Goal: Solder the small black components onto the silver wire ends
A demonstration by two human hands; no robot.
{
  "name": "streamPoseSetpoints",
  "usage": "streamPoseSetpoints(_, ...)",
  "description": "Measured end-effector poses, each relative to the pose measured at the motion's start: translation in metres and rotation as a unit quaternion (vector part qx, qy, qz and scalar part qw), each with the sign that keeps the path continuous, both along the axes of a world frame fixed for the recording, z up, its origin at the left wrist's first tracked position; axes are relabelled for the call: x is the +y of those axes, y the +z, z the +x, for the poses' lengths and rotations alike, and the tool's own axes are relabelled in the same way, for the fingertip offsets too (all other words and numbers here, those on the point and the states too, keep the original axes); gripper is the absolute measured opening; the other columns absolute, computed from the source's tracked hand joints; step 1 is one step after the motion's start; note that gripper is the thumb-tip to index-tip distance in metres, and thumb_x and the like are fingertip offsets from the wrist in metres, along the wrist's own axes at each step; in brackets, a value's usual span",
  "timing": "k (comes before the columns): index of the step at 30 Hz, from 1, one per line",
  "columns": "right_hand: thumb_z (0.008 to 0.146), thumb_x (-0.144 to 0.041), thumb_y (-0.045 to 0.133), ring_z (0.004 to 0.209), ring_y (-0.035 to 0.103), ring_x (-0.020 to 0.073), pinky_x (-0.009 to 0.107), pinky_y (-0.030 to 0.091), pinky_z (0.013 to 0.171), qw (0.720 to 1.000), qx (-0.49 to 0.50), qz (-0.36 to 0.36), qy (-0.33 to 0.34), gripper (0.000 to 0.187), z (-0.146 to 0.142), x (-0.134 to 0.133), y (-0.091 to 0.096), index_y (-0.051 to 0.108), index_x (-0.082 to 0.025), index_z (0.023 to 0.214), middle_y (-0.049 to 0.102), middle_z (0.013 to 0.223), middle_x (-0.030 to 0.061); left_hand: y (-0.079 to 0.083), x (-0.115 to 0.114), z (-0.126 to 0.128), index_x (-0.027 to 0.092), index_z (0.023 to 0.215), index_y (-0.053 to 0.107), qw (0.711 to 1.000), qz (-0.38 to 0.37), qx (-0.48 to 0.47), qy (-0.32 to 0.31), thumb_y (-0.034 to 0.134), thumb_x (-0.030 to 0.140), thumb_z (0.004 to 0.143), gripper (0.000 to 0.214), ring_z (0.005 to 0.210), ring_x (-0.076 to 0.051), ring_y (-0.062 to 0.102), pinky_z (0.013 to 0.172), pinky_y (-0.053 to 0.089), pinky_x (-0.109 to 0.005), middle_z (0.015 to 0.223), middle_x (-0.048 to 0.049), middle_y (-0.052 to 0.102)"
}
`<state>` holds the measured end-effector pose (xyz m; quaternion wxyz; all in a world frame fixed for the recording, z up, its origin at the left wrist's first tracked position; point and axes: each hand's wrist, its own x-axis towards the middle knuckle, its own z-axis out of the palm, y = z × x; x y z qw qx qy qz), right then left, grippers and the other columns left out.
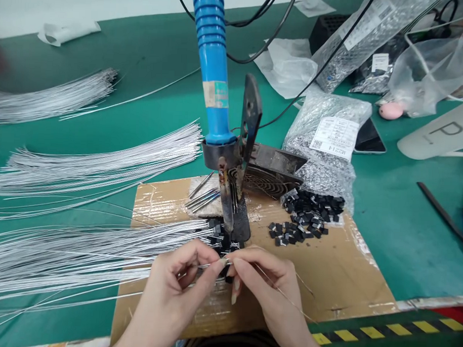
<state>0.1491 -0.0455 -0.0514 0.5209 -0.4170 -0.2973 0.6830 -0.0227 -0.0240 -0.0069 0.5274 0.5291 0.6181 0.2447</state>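
Observation:
Below the blue-handled soldering iron (214,66), my two hands meet fingertip to fingertip over the cardboard. My left hand (186,278) is closed, thumb and finger pinching the end of a thin grey wire (204,266). Closed in a pinch as well, my right hand (264,276) has a fine strand of wire (300,311) running out beneath it to the lower right. Fingertips cover the spot where the wires come together. Just behind them lie black connectors (216,228) at the ends of a bundle of grey wires (99,250).
Loose black connectors (302,216) are heaped on the cardboard sheet (349,279) at right. The iron's dark metal stand (250,123) rises in the middle. Further wire bundles (114,159) lie left. A bubble-wrap bag (327,131), phone (369,135) and white bottle (438,132) stand behind.

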Motion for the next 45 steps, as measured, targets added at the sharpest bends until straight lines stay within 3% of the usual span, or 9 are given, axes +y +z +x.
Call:
streamPoseSetpoints(5, 0.091, -0.032, 0.083, 0.053, 0.062, 0.0063, 0.016, 0.055, 0.054, 0.998, 0.031, -0.047, 0.005, 0.011, -0.001, 0.000, -0.004, 0.086, -0.022, 0.090, 0.074, 0.075, 0.0000, 0.007, -0.002, 0.010, 0.020, 0.073, 0.070, 0.998, -0.008, -0.002, 0.061, 0.071, 0.040, 0.090, 0.025, 0.055, -0.012, 0.037, 0.054, 0.026, -0.027, 0.060, 0.0036, 0.050)
streamPoseSetpoints(9, 0.090, -0.035, 0.084, 0.050, 0.062, 0.0069, 0.017, 0.053, 0.052, 0.997, 0.033, -0.068, 0.019, 0.016, 0.000, 0.000, -0.004, 0.085, -0.020, 0.088, 0.071, 0.067, -0.0006, 0.008, -0.003, 0.013, 0.020, 0.073, 0.071, 0.998, -0.007, -0.002, 0.062, 0.072, 0.040, 0.089, 0.025, 0.054, -0.012, 0.037, 0.054, 0.024, -0.027, 0.059, 0.0032, 0.052)
streamPoseSetpoints(16, 0.087, -0.038, 0.086, 0.048, 0.061, 0.0070, 0.017, 0.053, 0.047, 0.992, 0.080, -0.092, 0.036, 0.019, 0.004, 0.002, -0.004, 0.084, -0.019, 0.082, 0.071, 0.070, -0.0008, 0.014, -0.002, 0.016, 0.021, 0.072, 0.071, 0.997, -0.014, -0.025, 0.070, 0.072, 0.037, 0.087, 0.022, 0.055, -0.012, 0.037, 0.054, 0.026, -0.026, 0.061, 0.0029, 0.058)
streamPoseSetpoints(22, 0.084, -0.037, 0.088, 0.049, 0.062, 0.0072, 0.017, 0.053, 0.048, 0.988, 0.076, -0.116, 0.073, 0.021, 0.011, 0.008, -0.004, 0.084, -0.017, 0.079, 0.072, 0.068, 0.0003, 0.018, -0.001, 0.018, 0.021, 0.069, 0.071, 0.997, -0.016, -0.024, 0.068, 0.073, 0.037, 0.086, 0.023, 0.057, -0.012, 0.036, 0.053, 0.025, -0.026, 0.057, 0.0041, 0.051)
streamPoseSetpoints(30, 0.086, -0.036, 0.087, 0.048, 0.062, 0.0067, 0.017, 0.056, 0.049, 0.986, 0.115, -0.114, 0.045, 0.019, 0.006, 0.004, -0.007, 0.084, -0.018, 0.080, 0.072, 0.069, -0.0001, 0.013, -0.002, 0.017, 0.022, 0.072, 0.072, 0.999, -0.004, -0.007, 0.046, 0.069, 0.038, 0.091, 0.025, 0.055, -0.012, 0.032, 0.054, 0.023, -0.029, 0.058, 0.0040, 0.051)
streamPoseSetpoints(38, 0.083, -0.035, 0.088, 0.044, 0.061, 0.0063, 0.015, 0.053, 0.045, 0.981, 0.146, -0.128, 0.005, 0.019, -0.003, 0.004, -0.003, 0.084, -0.017, 0.077, 0.071, 0.067, 0.0001, 0.007, -0.006, 0.019, 0.023, 0.075, 0.073, 0.997, 0.052, 0.014, 0.050, 0.067, 0.033, 0.095, 0.023, 0.063, -0.014, 0.052, 0.059, 0.039, -0.026, 0.067, 0.0016, 0.066)
streamPoseSetpoints(45, 0.081, -0.036, 0.090, 0.047, 0.057, 0.0065, 0.016, 0.054, 0.046, 0.975, 0.166, -0.145, -0.026, 0.019, -0.010, 0.003, 0.000, 0.086, -0.017, 0.079, 0.070, 0.066, 0.0006, 0.001, -0.009, 0.020, 0.022, 0.076, 0.073, 0.995, 0.079, 0.004, 0.068, 0.068, 0.031, 0.095, 0.021, 0.064, -0.014, 0.057, 0.059, 0.041, -0.025, 0.069, 0.0010, 0.070)
